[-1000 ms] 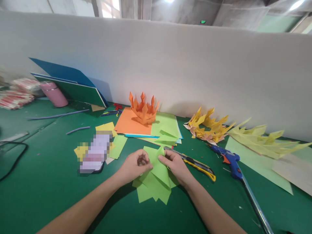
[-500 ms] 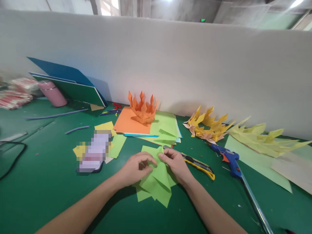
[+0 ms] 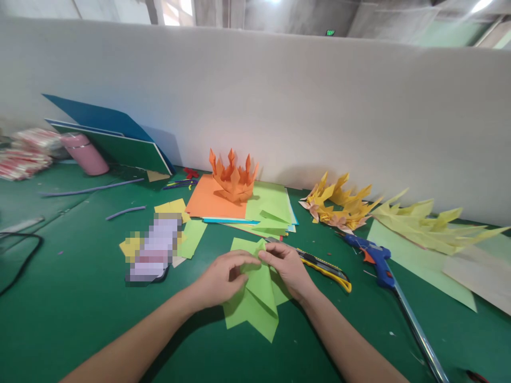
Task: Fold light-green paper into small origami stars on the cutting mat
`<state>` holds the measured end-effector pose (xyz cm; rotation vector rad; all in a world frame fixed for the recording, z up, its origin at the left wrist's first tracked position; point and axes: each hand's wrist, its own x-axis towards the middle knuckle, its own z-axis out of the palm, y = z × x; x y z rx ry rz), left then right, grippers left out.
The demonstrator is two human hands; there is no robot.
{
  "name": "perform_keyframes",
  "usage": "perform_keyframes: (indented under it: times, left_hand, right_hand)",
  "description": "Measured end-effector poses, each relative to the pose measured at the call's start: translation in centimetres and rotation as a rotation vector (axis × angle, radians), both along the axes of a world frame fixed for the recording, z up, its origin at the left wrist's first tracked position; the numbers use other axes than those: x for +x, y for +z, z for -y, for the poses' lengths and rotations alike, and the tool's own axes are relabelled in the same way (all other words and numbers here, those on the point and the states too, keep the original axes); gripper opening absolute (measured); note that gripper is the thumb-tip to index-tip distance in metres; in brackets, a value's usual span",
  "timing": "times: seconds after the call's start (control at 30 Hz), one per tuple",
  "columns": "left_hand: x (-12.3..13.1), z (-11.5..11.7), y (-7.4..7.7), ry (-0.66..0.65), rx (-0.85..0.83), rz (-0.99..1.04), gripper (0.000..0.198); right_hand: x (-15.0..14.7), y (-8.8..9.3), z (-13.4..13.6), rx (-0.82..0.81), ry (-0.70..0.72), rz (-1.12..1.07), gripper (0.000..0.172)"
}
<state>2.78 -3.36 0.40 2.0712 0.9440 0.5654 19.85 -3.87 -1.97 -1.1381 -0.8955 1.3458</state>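
Observation:
A folded piece of light green paper (image 3: 255,284) is between my two hands, over other green sheets (image 3: 237,316) on the table. My right hand (image 3: 288,266) pinches its top point between thumb and fingers. My left hand (image 3: 221,276) has curved fingers at the paper's left side, the index fingertip reaching near my right thumb. A gap shows between the left thumb and index finger; the lower fingers are partly hidden. A yellow utility knife (image 3: 326,271) lies just right of my right hand.
An orange paper crown (image 3: 235,186) stands on coloured sheets (image 3: 213,199) behind. Yellow (image 3: 339,205) and pale green paper crowns (image 3: 431,223) lie right, near a blue glue gun (image 3: 383,266). A blurred phone (image 3: 155,250), green board (image 3: 120,149) and pink bottle (image 3: 85,154) are left.
My left index finger has moved right and up toward my right thumb. A flap at the folded paper's lower left has shifted, and its folds now look smoother. My right hand keeps its pinch.

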Motion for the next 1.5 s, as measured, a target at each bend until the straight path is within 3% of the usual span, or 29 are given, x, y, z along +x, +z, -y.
perform_keyframes:
  times: [0.23, 0.37, 0.47, 0.6, 0.73, 1.0, 1.13, 1.5]
  left_hand:
    - [0.0, 0.1, -0.4, -0.021, 0.048, 0.028, 0.048]
    - [-0.1, 0.0, -0.7, 0.010, 0.053, 0.002, 0.046]
    - [-0.2, -0.3, -0.8, 0.093, 0.056, -0.037, 0.046]
    - [-0.4, -0.6, -1.0, 0.156, 0.062, -0.085, 0.043]
    - [-0.5, -0.5, -1.2, 0.148, 0.100, -0.162, 0.041]
    - [-0.6, 0.0, -1.0, 0.097, 0.251, -0.209, 0.036]
    - [-0.6, 0.0, -1.1, 0.039, 0.265, -0.272, 0.032]
    - [-0.2, 0.4, -0.4, 0.079, 0.247, -0.331, 0.024]
  right_hand:
    - [0.2, -0.4, 0.1, 0.013, 0.031, -0.016, 0.026]
    - [0.3, -0.9, -0.1, 0.117, 0.023, 0.096, 0.027]
    - [0.2, -1.3, -0.1, 0.251, 0.001, 0.258, 0.033]
    - [0.1, -1.4, 0.3, 0.480, 0.019, 0.663, 0.011]
    - [0.2, -1.3, 0.6, 0.624, 0.111, 0.946, 0.015]
    - [0.1, -1.5, 0.5, 0.600, 0.171, 1.080, 0.015]
    - [0.0, -1.3, 0.5, 0.552, 0.196, 1.096, 0.017]
    - [-0.1, 0.1, 0.0, 0.423, 0.379, 1.243, 0.035]
